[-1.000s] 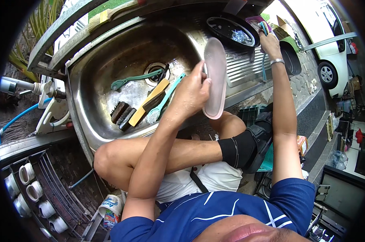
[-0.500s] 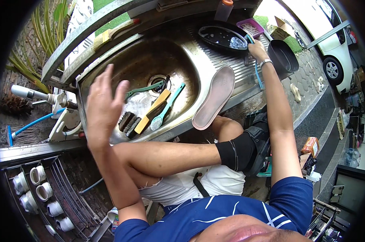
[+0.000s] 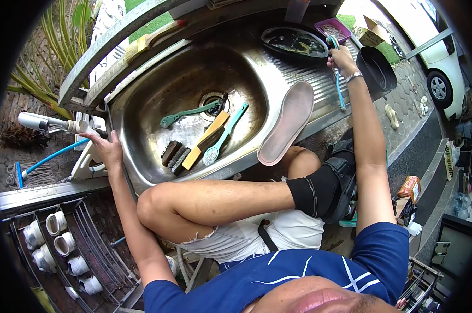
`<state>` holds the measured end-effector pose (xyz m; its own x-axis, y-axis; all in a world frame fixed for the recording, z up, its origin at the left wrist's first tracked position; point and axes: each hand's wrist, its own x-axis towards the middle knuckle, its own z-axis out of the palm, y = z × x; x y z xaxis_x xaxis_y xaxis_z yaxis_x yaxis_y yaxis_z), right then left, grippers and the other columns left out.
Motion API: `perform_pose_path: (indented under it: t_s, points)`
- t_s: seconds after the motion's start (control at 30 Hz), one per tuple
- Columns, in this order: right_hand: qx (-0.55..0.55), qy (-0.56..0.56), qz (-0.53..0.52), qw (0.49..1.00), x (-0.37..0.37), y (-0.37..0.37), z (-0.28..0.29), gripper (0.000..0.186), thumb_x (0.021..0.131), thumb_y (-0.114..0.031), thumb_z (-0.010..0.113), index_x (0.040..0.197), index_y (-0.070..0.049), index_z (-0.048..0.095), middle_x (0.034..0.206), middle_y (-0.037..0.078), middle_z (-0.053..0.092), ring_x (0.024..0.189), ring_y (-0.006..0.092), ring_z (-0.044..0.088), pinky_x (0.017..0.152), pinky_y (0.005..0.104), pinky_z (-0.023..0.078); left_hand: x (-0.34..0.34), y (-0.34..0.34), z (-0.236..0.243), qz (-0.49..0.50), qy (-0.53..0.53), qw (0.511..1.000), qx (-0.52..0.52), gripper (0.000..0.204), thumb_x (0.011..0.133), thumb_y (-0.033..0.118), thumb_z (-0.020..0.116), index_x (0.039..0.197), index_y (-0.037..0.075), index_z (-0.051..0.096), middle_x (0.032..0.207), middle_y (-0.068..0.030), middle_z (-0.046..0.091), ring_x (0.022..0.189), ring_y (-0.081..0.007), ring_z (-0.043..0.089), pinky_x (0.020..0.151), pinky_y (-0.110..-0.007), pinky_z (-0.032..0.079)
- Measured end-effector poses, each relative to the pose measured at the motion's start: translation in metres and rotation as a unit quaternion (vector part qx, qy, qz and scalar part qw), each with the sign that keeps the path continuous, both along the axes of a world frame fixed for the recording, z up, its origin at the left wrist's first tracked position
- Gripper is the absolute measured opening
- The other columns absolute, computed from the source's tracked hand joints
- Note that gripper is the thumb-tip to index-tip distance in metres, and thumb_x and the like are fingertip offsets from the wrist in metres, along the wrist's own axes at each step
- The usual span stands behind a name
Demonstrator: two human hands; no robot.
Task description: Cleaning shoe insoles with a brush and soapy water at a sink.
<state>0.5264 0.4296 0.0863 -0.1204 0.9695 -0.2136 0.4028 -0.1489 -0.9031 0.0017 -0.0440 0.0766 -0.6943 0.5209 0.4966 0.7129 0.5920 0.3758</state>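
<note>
Left hand (image 3: 109,150) (frame left) spreads beside a white fitting (image 3: 35,121). Right hand (image 3: 341,58) (upper right) clasps a blue tool (image 3: 341,95), possibly a brush. Central insole (image 3: 287,124) overhangs the surface (image 3: 270,78); a knock could topple it.

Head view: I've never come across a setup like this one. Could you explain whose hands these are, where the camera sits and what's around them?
There is no machine here: a person works with two bare hands. The picture comes from a wide fisheye camera worn on the head, looking down, so straight edges bend near its rim.

The right hand grips a slim blue-green object; its kind is hard to tell. The left hand is open near the tap, holding nothing visible.

In the metal sink lie a teal brush with pale bristles and a yellow bar-shaped piece. A shoe insole rests over the front edge of the ridged drainboard.
</note>
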Motion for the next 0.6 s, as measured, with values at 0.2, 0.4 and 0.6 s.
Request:
perform_pose_path:
  t_s: [0.2, 0.4, 0.6]
  points:
    - [0.023, -0.003, 0.026, 0.999, -0.027, -0.030, 0.020, 0.015, 0.090, -0.005, 0.048, 0.098, 0.002, 0.059, 0.072, 0.005, 0.058, 0.055, 0.0112, 0.058, 0.052, 0.0280, 0.057, 0.012, 0.019, -0.024, -0.077, -0.094, 0.956, 0.268, 0.104, 0.090, 0.009, 0.060, 0.154, 0.003, -0.022, 0.161, -0.0312, -0.004, 0.142, -0.0412, 0.036, 0.116, -0.044, 0.035]
    - [0.027, 0.040, 0.140, 0.989, -0.069, -0.047, 0.035, 0.008, 0.092, -0.005, 0.054, 0.095, 0.001, 0.058, 0.071, 0.001, 0.055, 0.056, 0.0080, 0.055, 0.050, 0.0242, 0.053, 0.014, -0.003, -0.061, -0.073, -0.232, 0.904, 0.352, 0.074, 0.094, 0.001, 0.054, 0.152, 0.009, 0.009, 0.136, -0.0231, 0.043, 0.100, -0.0273, 0.065, 0.088, -0.037, 0.054]
    - [-0.002, 0.060, 0.201, 0.978, -0.138, -0.102, 0.050, 0.009, 0.094, -0.007, 0.054, 0.093, 0.001, 0.059, 0.071, 0.001, 0.056, 0.053, 0.0072, 0.053, 0.045, 0.0231, 0.047, 0.008, -0.003, -0.057, -0.092, -0.374, 0.823, 0.416, 0.038, 0.100, 0.006, 0.040, 0.137, 0.003, 0.045, 0.110, -0.0139, 0.062, 0.083, -0.0194, 0.066, 0.076, -0.031, 0.054]
